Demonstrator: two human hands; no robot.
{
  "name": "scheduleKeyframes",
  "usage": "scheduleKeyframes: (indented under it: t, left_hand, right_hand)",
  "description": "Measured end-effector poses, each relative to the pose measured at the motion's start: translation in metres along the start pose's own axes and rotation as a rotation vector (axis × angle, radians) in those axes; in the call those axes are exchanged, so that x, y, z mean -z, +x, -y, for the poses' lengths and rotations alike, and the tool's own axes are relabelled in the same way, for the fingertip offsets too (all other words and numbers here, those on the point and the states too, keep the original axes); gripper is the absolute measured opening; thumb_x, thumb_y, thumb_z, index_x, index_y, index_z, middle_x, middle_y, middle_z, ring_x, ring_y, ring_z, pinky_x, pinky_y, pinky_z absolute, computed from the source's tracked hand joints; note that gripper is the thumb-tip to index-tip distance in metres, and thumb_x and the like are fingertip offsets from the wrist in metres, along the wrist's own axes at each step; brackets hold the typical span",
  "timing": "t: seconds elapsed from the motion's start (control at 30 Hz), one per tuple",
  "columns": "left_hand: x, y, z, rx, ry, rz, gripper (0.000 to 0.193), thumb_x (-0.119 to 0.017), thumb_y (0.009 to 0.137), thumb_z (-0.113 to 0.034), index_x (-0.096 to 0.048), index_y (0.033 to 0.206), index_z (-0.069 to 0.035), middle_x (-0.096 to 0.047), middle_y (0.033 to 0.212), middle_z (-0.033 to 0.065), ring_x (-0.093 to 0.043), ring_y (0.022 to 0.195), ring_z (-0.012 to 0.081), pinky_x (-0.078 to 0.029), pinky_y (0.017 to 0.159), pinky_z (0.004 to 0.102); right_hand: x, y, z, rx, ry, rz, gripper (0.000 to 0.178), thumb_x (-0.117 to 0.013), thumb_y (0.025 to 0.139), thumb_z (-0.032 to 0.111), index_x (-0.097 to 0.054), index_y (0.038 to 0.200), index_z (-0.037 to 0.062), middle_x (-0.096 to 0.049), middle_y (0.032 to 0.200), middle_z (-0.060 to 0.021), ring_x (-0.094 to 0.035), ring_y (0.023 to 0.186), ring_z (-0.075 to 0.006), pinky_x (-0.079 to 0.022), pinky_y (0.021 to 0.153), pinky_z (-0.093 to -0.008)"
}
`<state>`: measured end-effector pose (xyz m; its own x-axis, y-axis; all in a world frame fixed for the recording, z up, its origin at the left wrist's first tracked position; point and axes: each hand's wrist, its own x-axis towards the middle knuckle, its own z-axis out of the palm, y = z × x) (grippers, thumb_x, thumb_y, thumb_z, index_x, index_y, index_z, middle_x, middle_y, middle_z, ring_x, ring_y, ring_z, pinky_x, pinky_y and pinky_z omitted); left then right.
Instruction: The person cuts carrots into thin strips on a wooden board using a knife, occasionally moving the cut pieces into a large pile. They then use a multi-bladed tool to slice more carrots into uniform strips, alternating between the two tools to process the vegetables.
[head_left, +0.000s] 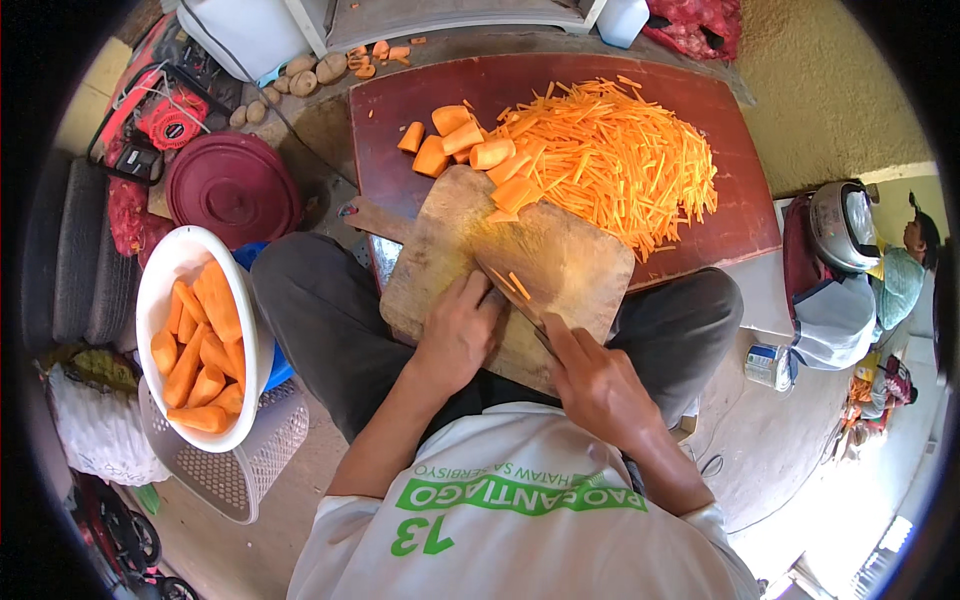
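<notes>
A wooden cutting board (425,262) with a short handle lies over my lap, its far edge on the red tabletop (385,110). My right hand (605,390) grips a knife (512,297), its blade slanting across the board toward the far left. Beside the blade, my left hand (458,330) is closed with curled fingers; whatever it may hold is hidden. A few thin carrot sticks (519,285) lie along the blade's right side. Beyond the board, cut carrot chunks (431,157) sit at the left, next to a large heap of carrot sticks (620,150).
To my left, a white basin (256,345) holds several peeled carrots (188,365) above a perforated grey basket (250,470). A maroon lid (232,190) sits behind it. Potatoes (330,68) lie on the far floor. At right are a can (768,367), a rounded appliance (842,225) and other people.
</notes>
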<state>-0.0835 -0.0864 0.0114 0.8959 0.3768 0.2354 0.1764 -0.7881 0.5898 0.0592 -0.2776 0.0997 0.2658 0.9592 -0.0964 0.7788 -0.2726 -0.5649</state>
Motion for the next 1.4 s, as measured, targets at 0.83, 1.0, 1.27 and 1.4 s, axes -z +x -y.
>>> scheduleKeyframes:
  t: [0.83, 1.0, 1.27, 1.4]
  left_hand:
    - [0.003, -0.005, 0.008, -0.042, -0.074, -0.057, 0.027, -0.076, 0.083, 0.001, -0.074, 0.11, 0.005, -0.064, 0.112, 0.0207, -0.065, 0.105, 0.0413, -0.057, 0.093, 0.0509]
    - [-0.005, -0.006, 0.007, -0.042, -0.068, -0.088, 0.026, -0.076, 0.083, 0.0, -0.074, 0.108, 0.006, -0.064, 0.111, 0.0211, -0.065, 0.103, 0.0425, -0.057, 0.092, 0.0516]
    - [-0.004, -0.009, 0.013, -0.043, -0.088, -0.064, 0.029, -0.076, 0.083, 0.001, -0.073, 0.111, 0.005, -0.063, 0.107, 0.0234, -0.067, 0.104, 0.0441, -0.057, 0.091, 0.0524]
    - [0.002, -0.006, 0.005, -0.022, -0.143, -0.092, 0.029, -0.076, 0.081, 0.001, -0.073, 0.11, 0.006, -0.063, 0.106, 0.0234, -0.067, 0.104, 0.0442, -0.057, 0.09, 0.0522]
  right_hand:
    - [-0.004, 0.012, 0.013, 0.055, -0.007, -0.036, 0.06, -0.071, 0.103, 0.006, -0.051, 0.159, -0.0039, -0.069, 0.099, -0.0232, -0.073, 0.083, -0.0468, -0.061, 0.07, -0.0544]
    - [-0.008, 0.002, 0.009, 0.006, 0.018, -0.031, 0.059, -0.07, 0.104, 0.007, -0.051, 0.159, -0.0042, -0.069, 0.1, -0.0241, -0.073, 0.084, -0.0476, -0.061, 0.071, -0.0548]
    - [-0.009, 0.003, 0.014, -0.011, 0.0, -0.014, 0.06, -0.07, 0.105, 0.009, -0.05, 0.161, -0.0025, -0.07, 0.101, -0.0253, -0.073, 0.085, -0.0488, -0.06, 0.072, -0.0571]
    - [-0.015, 0.019, 0.015, 0.01, 0.007, -0.043, 0.06, -0.07, 0.105, 0.009, -0.051, 0.161, -0.0028, -0.07, 0.1, -0.0252, -0.074, 0.085, -0.0484, -0.06, 0.071, -0.0565]
